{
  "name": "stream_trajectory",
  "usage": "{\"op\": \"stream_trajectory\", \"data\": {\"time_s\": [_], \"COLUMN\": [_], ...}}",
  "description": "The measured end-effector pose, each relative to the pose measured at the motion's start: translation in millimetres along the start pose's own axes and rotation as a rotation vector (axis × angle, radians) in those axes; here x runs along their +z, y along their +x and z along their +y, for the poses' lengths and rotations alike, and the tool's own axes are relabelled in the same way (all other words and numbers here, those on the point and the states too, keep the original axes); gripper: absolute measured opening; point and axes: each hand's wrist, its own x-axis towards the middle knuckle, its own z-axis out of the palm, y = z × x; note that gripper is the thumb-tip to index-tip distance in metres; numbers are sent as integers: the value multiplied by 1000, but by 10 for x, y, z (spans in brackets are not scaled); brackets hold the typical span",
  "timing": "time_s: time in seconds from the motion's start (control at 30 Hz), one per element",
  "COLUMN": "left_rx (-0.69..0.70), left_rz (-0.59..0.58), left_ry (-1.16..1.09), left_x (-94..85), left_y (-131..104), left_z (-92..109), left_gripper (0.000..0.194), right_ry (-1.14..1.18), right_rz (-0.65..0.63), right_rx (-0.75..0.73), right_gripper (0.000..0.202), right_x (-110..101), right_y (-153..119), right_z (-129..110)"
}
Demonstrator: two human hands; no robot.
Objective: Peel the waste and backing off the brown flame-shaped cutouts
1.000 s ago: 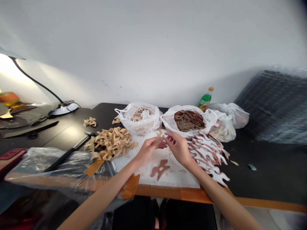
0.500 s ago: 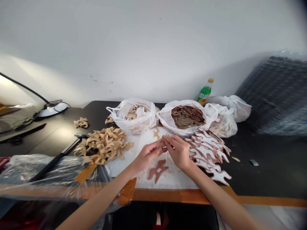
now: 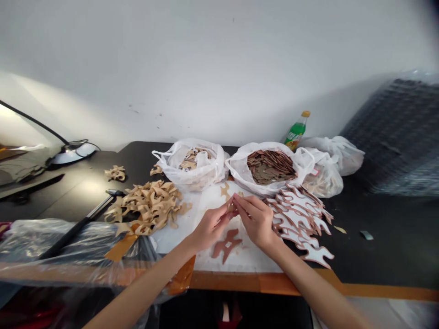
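Observation:
My left hand (image 3: pixel 210 228) and my right hand (image 3: pixel 256 220) meet above the white sheet (image 3: pixel 206 205), fingertips pinched together. Between them is a small tan piece, mostly hidden by the fingers. Just below the hands a reddish-brown branched piece (image 3: pixel 227 245) with a small pale mark lies on the sheet. Beyond the fingers lies a tan cutout (image 3: pixel 225 190). To the left is a heap of tan cutouts (image 3: pixel 154 205). At the right, white-faced pieces with brown edges (image 3: pixel 297 219) overlap in a pile.
Two open white bags, one with tan scraps (image 3: pixel 194 160), one with brown pieces (image 3: pixel 270 167), stand behind. Further right are a green bottle (image 3: pixel 295 133), tied bags (image 3: pixel 324 176) and a wrapped dark stack (image 3: pixel 404 137). A black-handled hammer-like tool (image 3: pixel 85 222) lies left.
Both hands have drawn closer together at the fingertips, and the tan piece between them shows less. The whole view has shifted slightly.

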Motion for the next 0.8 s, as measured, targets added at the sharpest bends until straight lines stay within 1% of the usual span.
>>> {"op": "stream_trajectory", "data": {"time_s": [0.13,0.27,0.3,0.37,0.47,0.53,0.67,0.8], "left_rx": [-62,-44,-26,31,127,164,212,243], "left_rz": [-28,-31,-37,-36,14,43,44,79], "left_ry": [56,96,100,119,198,263,332,430], "left_x": [0,3,5,13,28,37,63,121], "left_y": [-38,-65,-66,-65,-64,-68,-77,-64], "left_z": [43,7,-12,-62,-173,-255,-353,-325], "left_gripper": [45,48,49,51,54,57,69,80], "right_ry": [-46,-100,-84,6,183,241,252,184], "right_rz": [10,38,37,17,-6,-6,43,89], "right_rx": [-39,-70,-55,34,222,291,312,297], "right_gripper": [37,26,24,19,18,20,18,18], "right_x": [-17,-37,-41,-49,-51,-46,-28,-14], "right_y": [7,40,49,69,97,110,113,104], "right_z": [-13,-38,-47,-69,-101,-114,-136,-171]}}
